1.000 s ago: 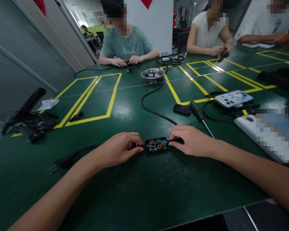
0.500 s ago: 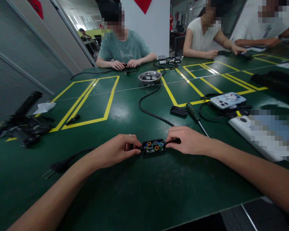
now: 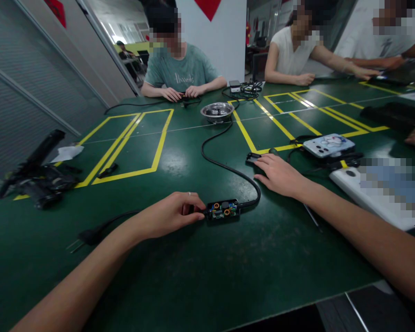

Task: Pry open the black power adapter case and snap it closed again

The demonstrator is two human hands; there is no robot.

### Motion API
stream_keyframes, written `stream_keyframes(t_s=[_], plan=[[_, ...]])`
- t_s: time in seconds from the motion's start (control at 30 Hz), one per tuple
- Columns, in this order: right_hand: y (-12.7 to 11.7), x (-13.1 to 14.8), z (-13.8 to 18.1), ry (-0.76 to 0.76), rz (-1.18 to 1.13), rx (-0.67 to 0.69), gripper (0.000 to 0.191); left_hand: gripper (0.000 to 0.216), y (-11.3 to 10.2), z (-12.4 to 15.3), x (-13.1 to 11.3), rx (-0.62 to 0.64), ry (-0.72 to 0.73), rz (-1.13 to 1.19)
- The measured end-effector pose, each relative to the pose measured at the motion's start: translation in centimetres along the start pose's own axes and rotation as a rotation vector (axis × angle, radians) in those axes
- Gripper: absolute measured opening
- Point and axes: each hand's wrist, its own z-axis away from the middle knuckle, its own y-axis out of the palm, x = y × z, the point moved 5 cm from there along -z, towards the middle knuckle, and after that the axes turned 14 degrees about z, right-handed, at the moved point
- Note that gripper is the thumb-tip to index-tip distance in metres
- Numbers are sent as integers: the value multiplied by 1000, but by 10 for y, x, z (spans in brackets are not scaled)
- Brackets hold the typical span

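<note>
My left hand (image 3: 178, 211) pinches the black cord where it enters the left end of a small open black housing (image 3: 223, 211). Inside the housing a circuit board shows, with copper-wound rings and coloured parts. From its right end a black cable (image 3: 240, 174) curves up the table. My right hand (image 3: 280, 175) reaches over a black plastic cover (image 3: 252, 157), fingers stretched across it and thumb apart. Under that hand lies a screwdriver (image 3: 313, 217), its handle mostly hidden. A two-pin plug (image 3: 88, 236) lies beside my left forearm.
A metal bowl (image 3: 217, 112) holding small parts stands beyond the cable. Black parts (image 3: 46, 184) are heaped at the left. On the right lie a phone (image 3: 329, 145) and a white device (image 3: 370, 196). Co-workers sit across the table (image 3: 193, 276), which has yellow tape outlines.
My right hand has let go of the cable at the housing's right end and moved up to the black cover. My left hand stays at the cord. A co-worker's arm has stretched further right.
</note>
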Motion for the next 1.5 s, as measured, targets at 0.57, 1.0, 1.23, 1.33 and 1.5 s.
stream_keyframes(t_s=[0.57,1.0,1.23,1.33,1.5], plan=[[-8,-8,2,147,-45,-93,64,29,0,0,3,-6,-12,1],[-36,-14,10,410,-678,-344,68,29,1,0,2,0,5,10],[-53,9,15,358,-1015,-442,65,28,1,0,1,1,13,5],[-56,23,16,252,-1044,-333,43,28,2,0,1,3,14,3],[-63,41,16,25,-901,-202,45,29,1,0,2,4,10,8]])
